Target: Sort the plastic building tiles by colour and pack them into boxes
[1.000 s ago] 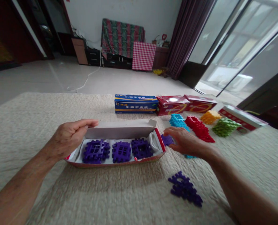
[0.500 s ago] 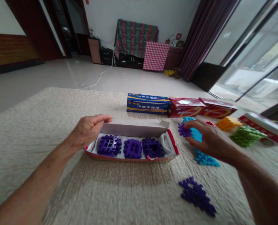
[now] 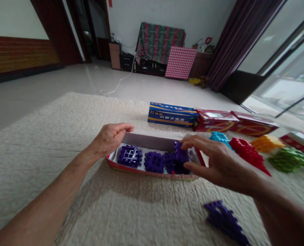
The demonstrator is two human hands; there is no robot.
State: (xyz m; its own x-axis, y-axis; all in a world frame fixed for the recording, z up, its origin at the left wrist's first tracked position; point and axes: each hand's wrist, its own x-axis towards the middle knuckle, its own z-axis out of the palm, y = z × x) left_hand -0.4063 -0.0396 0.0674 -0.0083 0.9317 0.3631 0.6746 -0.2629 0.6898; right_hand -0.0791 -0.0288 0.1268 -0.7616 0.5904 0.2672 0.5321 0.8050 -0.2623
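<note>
Head view, and starting at the left: the left hand (image 3: 110,138) is resting at the back left corner of the open box (image 3: 139,173), its fingers held together and slightly bent. Whether it is truly gripping the cardboard or just bracing it, I can't tell, as the thumb is hiding. A light brace there is looking about right, since pressing harder could be buckling that thin wall.

Inside, the left purple stack (image 3: 128,156) is sitting by that hand, the middle purple stack (image 3: 154,162) is lying beside it, and the right purple stack (image 3: 169,162) is showing only partly. Over the box's right part, here's the purple piece (image 3: 180,152), tilting up between the thumb and fingers of the right hand (image 3: 213,159). That hand is half closed, pinching the edge. Whether the piece is touching the stack below, I can't tell. Keeping the toothed edges off the neighbouring stack and the right end wall is calling for a level piece, a soft pinch and a straight release.

Further right, cyan pieces (image 3: 220,136) are lying just beyond the box, loose purple pieces (image 3: 226,218) are resting nearer the wearer on the quilted cover (image 3: 141,208), and red pieces (image 3: 249,153) are spreading beyond the wrist.
</note>
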